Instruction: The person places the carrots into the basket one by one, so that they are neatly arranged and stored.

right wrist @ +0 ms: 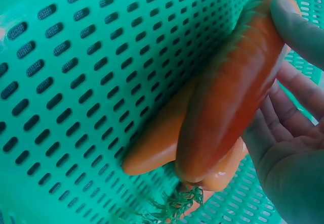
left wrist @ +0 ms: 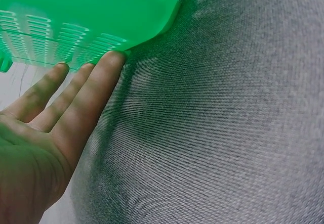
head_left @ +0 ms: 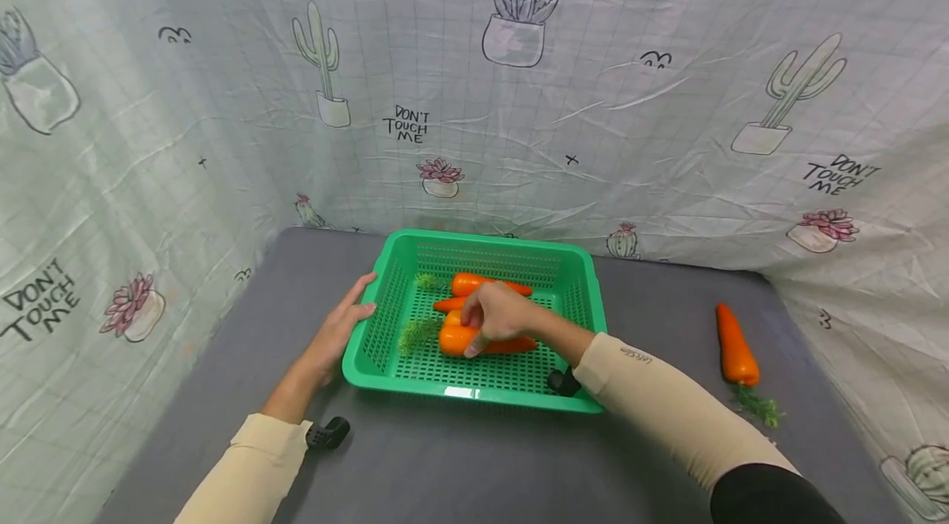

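Note:
A green plastic basket (head_left: 474, 396) with slotted walls stands on the grey surface, several orange carrots with leafy tops lying in it. My right hand (head_left: 504, 311) reaches in and grips one carrot (head_left: 454, 336), with its rounded end toward the left. In the right wrist view the thumb presses on one end of this carrot (right wrist: 228, 92), which lies over other carrots (right wrist: 154, 140). At the basket's left side, my left hand (head_left: 334, 339) rests against the rim. Its straight fingers (left wrist: 91, 97) touch the outer wall in the left wrist view.
Another carrot (head_left: 736, 347) with a green top lies on the grey table (head_left: 667, 318) to the right of the basket. A printed curtain (head_left: 578, 95) hangs behind and along both sides. Inside, one carrot (head_left: 474, 283) lies near the far wall.

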### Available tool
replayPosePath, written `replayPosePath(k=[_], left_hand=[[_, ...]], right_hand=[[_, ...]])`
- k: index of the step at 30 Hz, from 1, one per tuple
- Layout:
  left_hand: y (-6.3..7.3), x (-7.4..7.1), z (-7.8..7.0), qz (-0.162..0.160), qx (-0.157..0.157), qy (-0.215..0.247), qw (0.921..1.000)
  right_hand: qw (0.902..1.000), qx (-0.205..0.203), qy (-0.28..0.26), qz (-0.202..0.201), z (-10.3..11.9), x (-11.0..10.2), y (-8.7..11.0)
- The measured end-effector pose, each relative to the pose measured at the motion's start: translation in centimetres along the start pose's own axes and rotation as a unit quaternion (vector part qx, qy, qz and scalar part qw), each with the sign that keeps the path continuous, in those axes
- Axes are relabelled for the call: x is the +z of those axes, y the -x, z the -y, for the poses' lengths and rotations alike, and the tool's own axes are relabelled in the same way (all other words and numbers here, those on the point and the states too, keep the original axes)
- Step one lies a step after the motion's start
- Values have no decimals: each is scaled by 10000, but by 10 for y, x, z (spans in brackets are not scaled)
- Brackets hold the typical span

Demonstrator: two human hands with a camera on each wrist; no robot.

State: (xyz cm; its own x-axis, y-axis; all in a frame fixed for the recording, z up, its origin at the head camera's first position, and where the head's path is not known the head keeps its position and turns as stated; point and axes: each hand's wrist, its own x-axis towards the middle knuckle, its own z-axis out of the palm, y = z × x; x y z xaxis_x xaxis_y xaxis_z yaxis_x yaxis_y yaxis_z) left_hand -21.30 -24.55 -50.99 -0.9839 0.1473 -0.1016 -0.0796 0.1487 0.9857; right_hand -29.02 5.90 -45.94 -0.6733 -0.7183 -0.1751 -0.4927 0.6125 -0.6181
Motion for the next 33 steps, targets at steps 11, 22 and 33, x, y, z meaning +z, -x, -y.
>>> replayPosePath(k=[11,22,33], left_hand=[[3,2,1,-88,-34,-280,9996],[0,1,-3,-95,-22,-261,9996],[1,1,-2,60,-51,32,10000]], right_hand=[[9977,-39,615,292,1,6,3],[9994,-246,100,203,-4,-9,5],[9846,-42,-1733,-244,6,-46,23]])
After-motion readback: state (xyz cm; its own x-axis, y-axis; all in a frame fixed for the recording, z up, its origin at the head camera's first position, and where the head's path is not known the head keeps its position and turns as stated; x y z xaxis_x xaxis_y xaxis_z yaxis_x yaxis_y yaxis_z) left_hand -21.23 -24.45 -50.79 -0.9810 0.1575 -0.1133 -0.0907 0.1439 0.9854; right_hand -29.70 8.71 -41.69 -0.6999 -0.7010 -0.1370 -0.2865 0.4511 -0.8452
